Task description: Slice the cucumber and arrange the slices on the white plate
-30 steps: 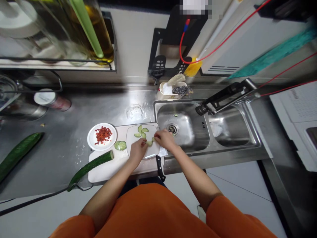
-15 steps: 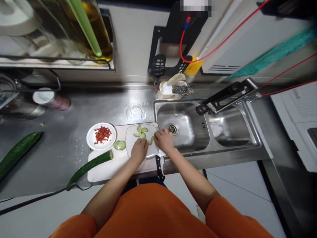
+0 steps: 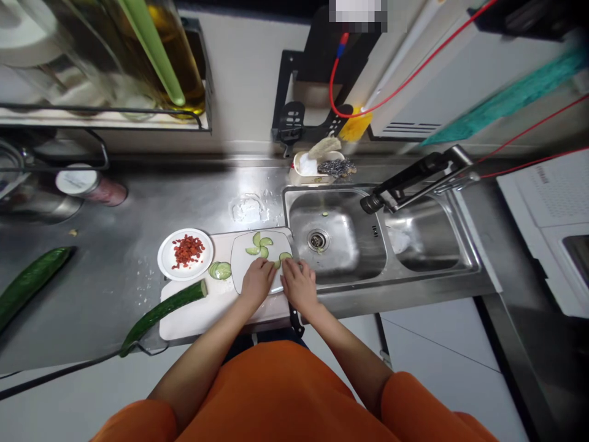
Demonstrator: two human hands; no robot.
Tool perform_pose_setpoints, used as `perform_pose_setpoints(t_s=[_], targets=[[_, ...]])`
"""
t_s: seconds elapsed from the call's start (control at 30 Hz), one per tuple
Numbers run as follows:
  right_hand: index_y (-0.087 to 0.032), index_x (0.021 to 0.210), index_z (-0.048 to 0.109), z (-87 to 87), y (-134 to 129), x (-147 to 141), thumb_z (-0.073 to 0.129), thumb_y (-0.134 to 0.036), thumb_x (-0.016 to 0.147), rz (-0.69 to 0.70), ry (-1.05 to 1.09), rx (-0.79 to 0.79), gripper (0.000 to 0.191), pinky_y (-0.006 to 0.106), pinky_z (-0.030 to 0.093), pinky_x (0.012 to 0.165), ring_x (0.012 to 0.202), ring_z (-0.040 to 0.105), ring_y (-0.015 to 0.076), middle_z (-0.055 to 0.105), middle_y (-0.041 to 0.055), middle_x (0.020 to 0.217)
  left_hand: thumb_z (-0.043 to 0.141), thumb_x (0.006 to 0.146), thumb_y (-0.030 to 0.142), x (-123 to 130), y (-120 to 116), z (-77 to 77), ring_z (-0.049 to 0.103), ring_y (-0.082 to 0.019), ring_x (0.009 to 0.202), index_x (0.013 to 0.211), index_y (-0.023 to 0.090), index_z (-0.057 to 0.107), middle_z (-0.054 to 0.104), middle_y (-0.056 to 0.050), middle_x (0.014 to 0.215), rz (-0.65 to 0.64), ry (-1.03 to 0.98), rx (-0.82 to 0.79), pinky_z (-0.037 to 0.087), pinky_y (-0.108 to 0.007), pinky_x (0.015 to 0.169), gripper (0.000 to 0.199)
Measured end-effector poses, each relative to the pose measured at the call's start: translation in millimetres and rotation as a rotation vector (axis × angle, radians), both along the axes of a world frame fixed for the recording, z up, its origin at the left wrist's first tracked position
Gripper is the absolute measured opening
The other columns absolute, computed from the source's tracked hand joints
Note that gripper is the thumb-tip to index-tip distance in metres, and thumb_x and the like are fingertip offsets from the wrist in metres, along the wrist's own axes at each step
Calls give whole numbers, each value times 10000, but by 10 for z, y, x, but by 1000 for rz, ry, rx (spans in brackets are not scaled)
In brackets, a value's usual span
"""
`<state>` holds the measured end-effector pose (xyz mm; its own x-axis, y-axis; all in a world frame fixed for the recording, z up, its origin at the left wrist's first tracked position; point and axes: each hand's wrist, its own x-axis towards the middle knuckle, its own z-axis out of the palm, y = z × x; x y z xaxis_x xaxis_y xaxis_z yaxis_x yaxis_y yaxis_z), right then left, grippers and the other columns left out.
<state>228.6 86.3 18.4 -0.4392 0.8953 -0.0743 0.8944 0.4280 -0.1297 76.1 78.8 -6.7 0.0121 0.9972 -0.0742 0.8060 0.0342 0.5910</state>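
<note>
A white square plate point(image 3: 243, 261) lies on the cutting board point(image 3: 184, 322), with several cucumber slices point(image 3: 264, 242) fanned out on its upper part. Over the plate's lower right, my left hand point(image 3: 257, 280) has its fingers bent down at a cucumber slice. Beside it my right hand point(image 3: 299, 283) is at the plate's right edge, fingertips by another slice point(image 3: 285, 256). The fingertips of both hands are too small to make out. A stack of slices point(image 3: 219, 270) sits left of the plate, near a cut cucumber point(image 3: 165, 313). A round plate point(image 3: 164, 258) holds red pieces point(image 3: 188, 251).
A black-handled knife point(image 3: 296, 320) lies at the board's right end. The double sink point(image 3: 340, 236) with its faucet point(image 3: 414, 178) is to the right. A whole cucumber point(image 3: 32, 282) and a can point(image 3: 92, 184) are at the left. A sponge holder point(image 3: 313, 178) stands behind the sink.
My right hand has moved down and slightly left, uncovering more of the slice near the plate's right edge. My left hand has barely moved. The whole view has shifted slightly.
</note>
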Motion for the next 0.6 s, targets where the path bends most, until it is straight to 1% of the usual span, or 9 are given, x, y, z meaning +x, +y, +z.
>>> perform_pose_setpoints(t_s=[0.13,0.23,0.43,0.6], targets=[[-205,1380,456,-33,-21,-24,416,-300,941,-18,-29,-6,451,412,350,856,1183,376,304,516,138,1331,481,913,322,5,-10,-4,543,-179,853,861,185,637,581,-63,879,-1,49,19,434,-295,769,214],[-214,1380,455,-38,-24,-27,400,-287,945,-19,-46,-8,445,422,345,862,1201,374,309,516,133,1337,465,921,328,7,-11,-12,540,-185,851,855,183,632,585,-66,869,0,94,22,428,-300,760,232],[-190,1381,446,-47,-31,-35,386,-262,945,8,-79,-11,446,441,328,886,1223,378,308,507,150,1346,490,907,317,10,2,3,534,-193,840,841,181,631,597,-71,871,-17,150,34,419,-311,747,206],[-176,1383,443,-60,-26,-39,372,-265,949,11,-89,-8,448,439,323,890,1226,381,309,498,160,1356,459,920,321,14,16,43,531,-197,828,836,184,634,604,-75,871,-37,194,41,412,-319,739,238]])
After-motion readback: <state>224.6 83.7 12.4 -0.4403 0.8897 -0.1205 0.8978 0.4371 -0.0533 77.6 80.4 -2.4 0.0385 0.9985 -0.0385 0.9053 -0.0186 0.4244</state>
